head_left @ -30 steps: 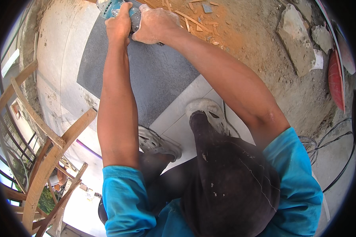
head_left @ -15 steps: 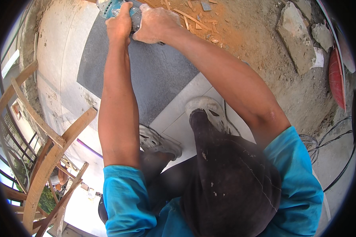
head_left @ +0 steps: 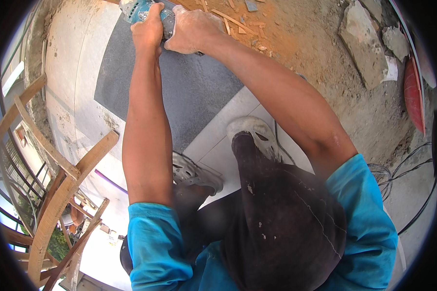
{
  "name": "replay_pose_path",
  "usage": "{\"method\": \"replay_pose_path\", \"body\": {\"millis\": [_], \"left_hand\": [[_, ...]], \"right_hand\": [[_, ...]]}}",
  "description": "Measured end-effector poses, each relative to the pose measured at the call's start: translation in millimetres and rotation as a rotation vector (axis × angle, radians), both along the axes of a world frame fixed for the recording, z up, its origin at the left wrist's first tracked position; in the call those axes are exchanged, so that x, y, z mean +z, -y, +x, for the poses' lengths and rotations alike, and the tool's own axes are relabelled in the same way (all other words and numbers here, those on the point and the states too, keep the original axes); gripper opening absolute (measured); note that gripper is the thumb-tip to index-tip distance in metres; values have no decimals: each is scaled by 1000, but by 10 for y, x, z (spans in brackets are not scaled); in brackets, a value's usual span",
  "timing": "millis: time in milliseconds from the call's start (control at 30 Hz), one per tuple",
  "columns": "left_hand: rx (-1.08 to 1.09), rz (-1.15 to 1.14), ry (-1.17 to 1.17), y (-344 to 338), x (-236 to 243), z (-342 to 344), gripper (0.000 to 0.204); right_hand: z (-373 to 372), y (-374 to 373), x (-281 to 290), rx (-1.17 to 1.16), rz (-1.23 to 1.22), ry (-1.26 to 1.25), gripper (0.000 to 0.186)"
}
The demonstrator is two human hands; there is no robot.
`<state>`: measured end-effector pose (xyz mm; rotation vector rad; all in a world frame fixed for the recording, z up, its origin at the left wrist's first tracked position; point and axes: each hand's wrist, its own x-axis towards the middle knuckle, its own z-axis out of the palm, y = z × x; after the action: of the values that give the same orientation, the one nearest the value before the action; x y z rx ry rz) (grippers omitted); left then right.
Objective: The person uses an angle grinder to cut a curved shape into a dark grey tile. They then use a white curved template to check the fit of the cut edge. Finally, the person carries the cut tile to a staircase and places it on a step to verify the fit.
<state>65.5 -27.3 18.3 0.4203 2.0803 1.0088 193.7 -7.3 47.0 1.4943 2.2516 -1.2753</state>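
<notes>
Dirt (head_left: pixel 301 41) is bordering the dark tile (head_left: pixel 194 97) as I'm watching the left hand (head_left: pixel 148 32) and right hand (head_left: pixel 194 31) still gripping the teal tool (head_left: pixel 140 10), barely shifting, work continuing.

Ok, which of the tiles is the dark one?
The grey tile, just below the left hand and right hand in the picture; the tiles around it are pale.

Pale tiled floor (head_left: pixel 63 87) in bright daylight
Bare brown earth (head_left: pixel 320 53) borders it at upper right; at lower left, green foliage (head_left: pixel 58 245) shows through a rough wooden frame (head_left: pixel 55 216)
</notes>
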Motion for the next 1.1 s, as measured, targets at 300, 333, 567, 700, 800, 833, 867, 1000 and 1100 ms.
{"method": "replay_pose_path", "body": {"millis": [300, 333, 567, 700, 800, 833, 867, 1000, 1100], "left_hand": [[1, -18, -13, 21, 0, 38, 62], [7, -19, -13, 23, 2, 45, 63], [14, -52, -44, 44, 27, 101, 65], [10, 8, -25, 69, 5, 112, 66], [10, 5, -18, 75, 15, 133, 66], [7, 2, -20, 77, 17, 136, 65], [5, 0, -23, 79, 18, 139, 65], [-2, -44, -57, 79, 37, 151, 65], [5, -37, -62, 88, 33, 166, 66]], "right_hand": [[57, 22, 20, 6, 6, -3, 61], [59, 27, 20, 6, 6, -5, 61], [88, 50, 3, 8, 26, 2, 61], [113, 51, 26, 8, 2, 2, 61], [134, 59, 58, 8, -20, 6, 62], [139, 65, 60, 8, -16, 6, 62], [143, 70, 61, 8, -12, 7, 62], [155, 76, 68, 1, -4, 11, 62], [155, 90, 37, -1, 11, 11, 62]]}}
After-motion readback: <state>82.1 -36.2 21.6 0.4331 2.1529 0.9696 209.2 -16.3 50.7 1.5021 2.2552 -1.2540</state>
